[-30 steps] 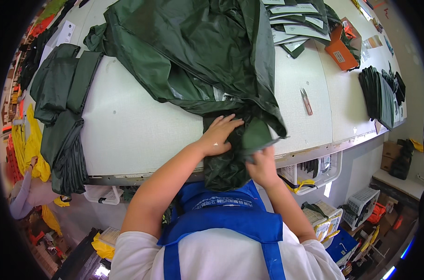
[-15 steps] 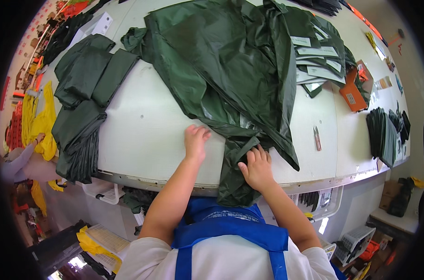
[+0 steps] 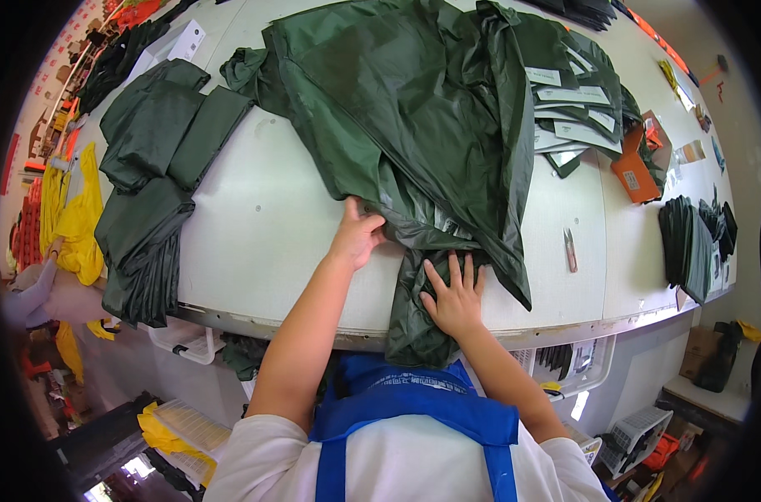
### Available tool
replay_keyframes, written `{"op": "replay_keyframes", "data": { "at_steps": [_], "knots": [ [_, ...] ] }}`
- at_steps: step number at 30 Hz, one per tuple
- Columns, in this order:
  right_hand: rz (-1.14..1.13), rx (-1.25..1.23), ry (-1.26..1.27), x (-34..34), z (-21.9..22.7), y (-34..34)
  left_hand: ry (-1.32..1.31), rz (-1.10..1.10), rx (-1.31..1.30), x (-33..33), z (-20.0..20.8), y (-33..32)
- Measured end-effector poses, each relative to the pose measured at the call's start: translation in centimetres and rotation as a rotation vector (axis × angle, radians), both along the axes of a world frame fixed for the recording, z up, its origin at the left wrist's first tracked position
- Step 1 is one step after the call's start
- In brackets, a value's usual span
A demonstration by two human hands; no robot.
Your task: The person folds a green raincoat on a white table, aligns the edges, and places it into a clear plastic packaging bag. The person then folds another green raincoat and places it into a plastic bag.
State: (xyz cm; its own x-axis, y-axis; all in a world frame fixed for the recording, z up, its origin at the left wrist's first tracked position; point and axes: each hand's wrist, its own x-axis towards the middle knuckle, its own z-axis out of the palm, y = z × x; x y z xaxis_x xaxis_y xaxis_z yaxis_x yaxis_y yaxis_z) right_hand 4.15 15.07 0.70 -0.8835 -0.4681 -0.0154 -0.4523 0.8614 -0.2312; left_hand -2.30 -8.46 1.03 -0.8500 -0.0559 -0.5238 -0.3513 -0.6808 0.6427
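A large dark green garment [image 3: 422,109] of shiny coated cloth lies loosely spread over the white table [image 3: 238,259]. My left hand [image 3: 359,238] is at its near left edge, fingers apart and some bent, tips touching the hem or just under it. My right hand [image 3: 456,301] lies open, fingers spread flat, on a narrower bunched part of green cloth [image 3: 409,309]. That part hangs over the front edge of the table toward my blue apron [image 3: 414,402].
Folded green garments [image 3: 150,167] are piled at left. Green pieces with white cards [image 3: 577,96] overlap at right, near an orange box [image 3: 635,176]. Small snips [image 3: 570,251] lie right of the garment, with a dark folded stack [image 3: 681,247] farther right. Another person's sleeve [image 3: 33,289] shows at far left.
My left hand has moved slightly up and right to the hem, its fingers opening out. My right hand has shifted a little left and flattened, fingers spreading over the cloth.
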Motion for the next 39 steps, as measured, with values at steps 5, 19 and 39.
{"op": "replay_keyframes", "data": {
  "at_steps": [5, 19, 39],
  "knots": [
    [0.008, -0.008, -0.020, 0.0, -0.5, 0.3, -0.245, 0.397, 0.031, 2.3, 2.1, 1.4],
    [0.042, 0.015, -0.033, -0.4, -0.7, 0.7, 0.851, -0.597, -1.417, 8.0, -1.0, 6.5],
    [-0.244, -0.587, -0.420, -10.8, 2.9, 12.8, 0.633, -0.608, -1.163, 5.0, -1.1, 6.4]
  ]
}}
